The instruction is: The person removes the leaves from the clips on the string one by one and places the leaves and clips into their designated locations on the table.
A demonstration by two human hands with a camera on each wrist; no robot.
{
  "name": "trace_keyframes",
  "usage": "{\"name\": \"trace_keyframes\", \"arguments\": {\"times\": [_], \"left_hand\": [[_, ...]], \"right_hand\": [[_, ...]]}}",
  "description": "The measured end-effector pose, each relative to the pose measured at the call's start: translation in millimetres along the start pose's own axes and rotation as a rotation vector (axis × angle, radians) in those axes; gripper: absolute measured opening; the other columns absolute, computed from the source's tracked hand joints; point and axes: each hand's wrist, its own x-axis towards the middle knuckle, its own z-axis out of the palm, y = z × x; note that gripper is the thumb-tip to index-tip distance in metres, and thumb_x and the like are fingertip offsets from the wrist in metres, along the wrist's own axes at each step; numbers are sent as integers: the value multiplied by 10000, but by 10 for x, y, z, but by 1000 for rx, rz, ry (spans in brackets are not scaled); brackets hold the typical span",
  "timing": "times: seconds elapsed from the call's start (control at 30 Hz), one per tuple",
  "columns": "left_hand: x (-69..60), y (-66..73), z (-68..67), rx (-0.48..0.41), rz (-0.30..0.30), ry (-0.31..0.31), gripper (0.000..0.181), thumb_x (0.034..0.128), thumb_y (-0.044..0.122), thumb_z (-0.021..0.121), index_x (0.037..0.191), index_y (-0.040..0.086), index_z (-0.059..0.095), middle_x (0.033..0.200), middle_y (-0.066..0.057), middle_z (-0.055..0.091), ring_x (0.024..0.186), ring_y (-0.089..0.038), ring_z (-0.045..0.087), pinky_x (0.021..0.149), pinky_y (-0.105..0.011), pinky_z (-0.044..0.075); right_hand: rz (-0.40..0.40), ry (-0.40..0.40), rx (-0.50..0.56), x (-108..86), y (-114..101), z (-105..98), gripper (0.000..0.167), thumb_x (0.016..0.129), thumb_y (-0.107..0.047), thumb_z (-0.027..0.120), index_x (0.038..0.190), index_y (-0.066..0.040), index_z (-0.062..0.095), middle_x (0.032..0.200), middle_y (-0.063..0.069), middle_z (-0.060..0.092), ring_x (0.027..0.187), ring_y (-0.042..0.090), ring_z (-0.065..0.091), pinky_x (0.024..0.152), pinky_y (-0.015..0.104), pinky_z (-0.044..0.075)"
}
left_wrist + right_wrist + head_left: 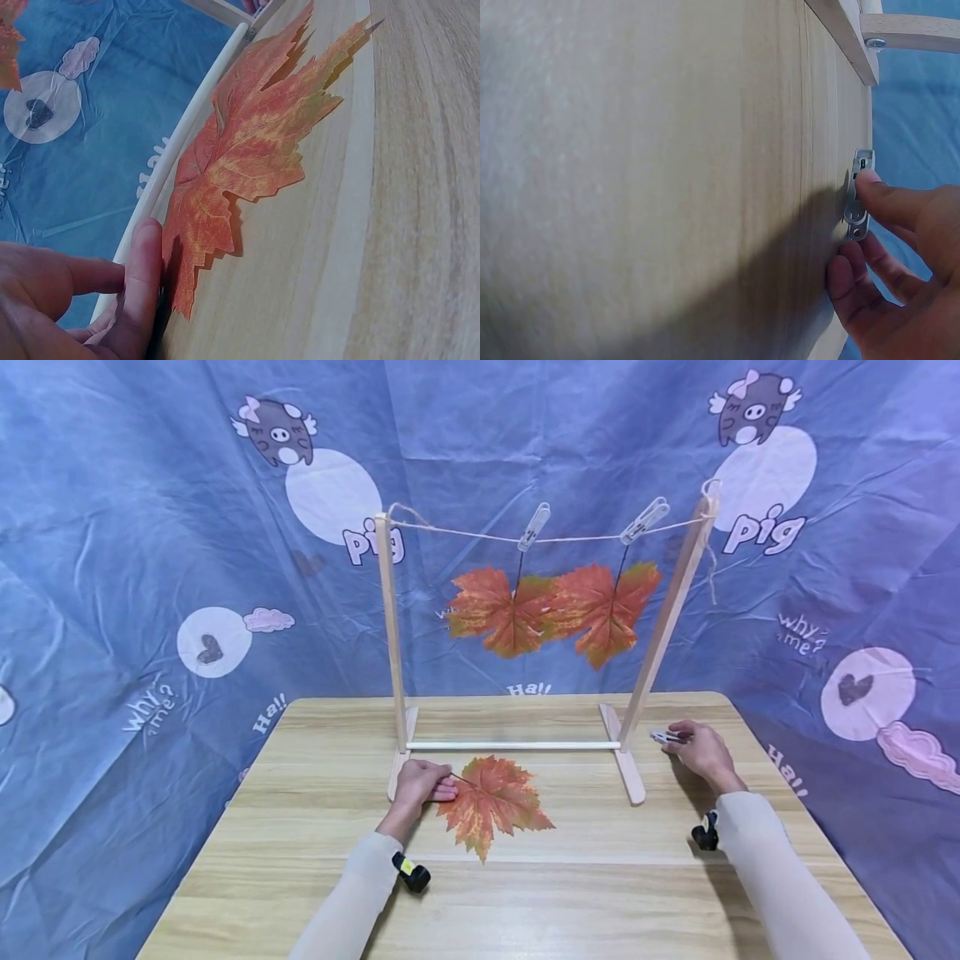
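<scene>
My left hand point(424, 783) pinches the thin dark stem of an orange-red maple leaf point(495, 802), which lies on or just over the table in front of the rack's crossbar. In the left wrist view the leaf point(240, 142) spreads beyond the fingertips; the stem is mostly hidden there. Far to the right, outside the rack's foot, my right hand point(703, 753) holds a pale clothespin point(663, 737) between thumb and fingers, close to the tabletop. The right wrist view shows the thumb on this clothespin point(858, 196).
A wooden rack point(390, 627) stands toward the table's back with a string point(465, 532) between its posts. Two maple leaves, left point(498, 614) and right point(603, 610), hang from white clothespins point(534, 527). A white crossbar point(510, 746) joins the feet. Blue cloth point(480, 443) surrounds the table point(525, 910).
</scene>
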Motion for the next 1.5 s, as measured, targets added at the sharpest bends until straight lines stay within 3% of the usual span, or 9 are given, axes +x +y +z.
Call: {"name": "trace_keyframes", "arguments": {"times": [0.13,0.37,0.5,0.67,0.87,1.13,1.3,1.5], "left_hand": [[-17,13,-9,-5,1,-8,226,997,-17,646,1120,-206,660,695,-120,739,530,-128,722,584,-262,654],[20,79,-32,1,25,5,251,991,-13,636,1150,-206,651,694,-85,724,534,-94,693,557,-216,631],[37,167,-50,9,38,24,235,997,-14,628,1152,-189,659,695,-52,706,552,-81,678,553,-202,623],[-20,353,-57,20,67,27,190,1008,-10,626,1118,-160,663,716,-47,693,587,-85,667,573,-198,621],[-109,605,-68,46,119,3,233,1011,11,624,1160,-166,652,759,-53,701,622,-83,667,602,-181,604],[-258,965,-37,79,187,-16,230,1009,44,631,1160,-128,655,834,-97,722,648,-91,674,629,-192,614],[-333,1129,10,71,228,-49,198,1011,38,624,1138,-111,652,785,-46,706,648,-91,677,624,-196,616],[-435,1321,74,83,291,-83,142,1003,48,651,1078,-73,664,759,-36,707,645,-106,680,614,-211,617]], "right_hand": [[20,6,-2,-13,-20,-13,455,990,-164,727,1370,60,618,1300,355,658,1139,521,629,828,558,523],[29,95,-19,-43,-114,-110,343,1029,-220,660,1279,14,680,1227,292,692,1037,464,660,733,486,501],[25,122,-31,-53,-189,-190,274,1058,-261,609,1166,-28,702,1131,242,736,950,423,676,679,436,475],[-7,177,-68,-66,-303,-297,305,1060,-342,602,1052,-51,690,1034,226,748,870,421,685,632,439,473],[-83,265,-104,-96,-513,-406,349,1038,-405,623,909,-93,711,904,158,748,787,340,669,624,393,469],[-172,258,-180,-153,-932,-570,331,1011,-381,589,765,-170,657,734,82,672,701,338,630,531,442,433],[-286,281,-201,-223,-1232,-619,375,997,-326,618,645,-202,580,592,-5,554,581,252,530,468,354,335],[-417,300,-192,-320,-1591,-649,441,1001,-269,636,594,-213,475,530,-62,420,536,193,433,507,310,291]]}}
